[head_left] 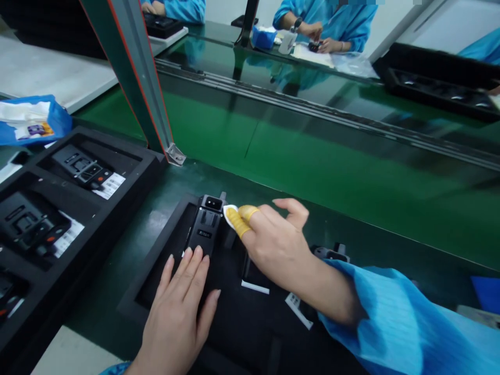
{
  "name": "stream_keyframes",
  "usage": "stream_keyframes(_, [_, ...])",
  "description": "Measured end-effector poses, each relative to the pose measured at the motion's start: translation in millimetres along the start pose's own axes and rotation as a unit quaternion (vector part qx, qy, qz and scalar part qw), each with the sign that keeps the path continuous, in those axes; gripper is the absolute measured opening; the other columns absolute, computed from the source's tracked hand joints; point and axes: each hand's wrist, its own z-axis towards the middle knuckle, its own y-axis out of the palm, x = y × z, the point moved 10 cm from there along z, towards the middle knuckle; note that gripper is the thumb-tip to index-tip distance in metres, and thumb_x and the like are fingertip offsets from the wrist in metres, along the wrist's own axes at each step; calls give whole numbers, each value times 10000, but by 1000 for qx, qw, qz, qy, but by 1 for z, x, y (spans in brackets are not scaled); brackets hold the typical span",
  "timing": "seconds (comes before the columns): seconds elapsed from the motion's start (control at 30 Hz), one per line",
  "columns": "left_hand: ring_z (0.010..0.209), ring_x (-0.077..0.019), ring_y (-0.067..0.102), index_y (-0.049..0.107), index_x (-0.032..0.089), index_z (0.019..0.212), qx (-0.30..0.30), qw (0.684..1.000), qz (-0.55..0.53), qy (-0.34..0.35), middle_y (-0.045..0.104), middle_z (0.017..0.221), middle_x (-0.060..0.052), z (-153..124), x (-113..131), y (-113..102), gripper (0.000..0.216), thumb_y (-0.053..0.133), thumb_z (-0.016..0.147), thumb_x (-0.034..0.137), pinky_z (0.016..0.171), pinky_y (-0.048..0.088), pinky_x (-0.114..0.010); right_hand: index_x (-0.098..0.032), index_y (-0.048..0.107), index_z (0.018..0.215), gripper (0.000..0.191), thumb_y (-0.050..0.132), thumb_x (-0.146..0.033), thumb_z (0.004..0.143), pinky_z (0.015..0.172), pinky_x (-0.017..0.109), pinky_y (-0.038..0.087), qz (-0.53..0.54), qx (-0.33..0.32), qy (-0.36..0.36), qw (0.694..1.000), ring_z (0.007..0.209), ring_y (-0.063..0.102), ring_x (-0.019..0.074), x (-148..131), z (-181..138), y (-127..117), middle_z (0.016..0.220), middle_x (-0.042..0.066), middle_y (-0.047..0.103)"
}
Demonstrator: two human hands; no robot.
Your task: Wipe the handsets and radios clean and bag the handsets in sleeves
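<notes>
A black handheld radio [207,224] with two lenses, a short antenna and a "Riton" label lies in a black foam tray [128,297]. My left hand [177,307] is stretched flat, its fingertips resting on the radio's lower end. My right hand [273,239] wears yellow finger cots on two fingers, which pinch a small white wipe [229,214] at the radio's upper right edge. Partly hidden by my right hand and arm, a second device [253,273] and a third device [332,253] lie in the same tray, with white labels near them.
Another foam tray [148,172] at left holds several similar radios. Behind it is a blue bin [58,122] with white material. A metal post [144,78] rises beyond the trays. Across the green bench [273,151], co-workers in blue handle small parts; a black case [433,86] lies at right.
</notes>
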Motion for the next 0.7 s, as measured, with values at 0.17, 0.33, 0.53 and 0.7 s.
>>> stream_keyframes(0.17, [1266,-260,474,478,60,1267,-24,1000,2,-6,584,1290,-147,-1,0,3,415,490,888,229,1091,319,-449,-190,654,708,295,430,-93,872,861,378,261,79,13,-72,994,712,443,145,-48,10,7,685,-4,566])
stream_keyframes(0.33, [1272,-258,468,449,72,1299,-28,1000,-2,-12,573,1306,-138,-1,-1,2,437,479,893,232,1087,330,-457,-196,674,740,358,367,-68,872,853,381,289,68,-19,-74,995,709,424,163,-55,12,14,664,1,537])
stream_keyframes(0.53, [1249,-263,494,474,100,1275,-22,1000,-9,-15,571,1307,-142,1,-1,0,406,485,892,234,1078,347,-473,-181,644,682,285,443,-61,844,882,381,257,35,-30,-67,997,710,425,154,-41,-15,7,648,0,526])
stream_keyframes(0.7, [1256,-262,487,475,82,1266,-18,1000,4,-7,571,1305,-145,0,1,0,398,487,892,221,1072,350,-464,-195,608,611,315,449,-19,819,854,373,221,-30,-25,-21,999,689,430,143,-2,-19,-3,655,-3,571])
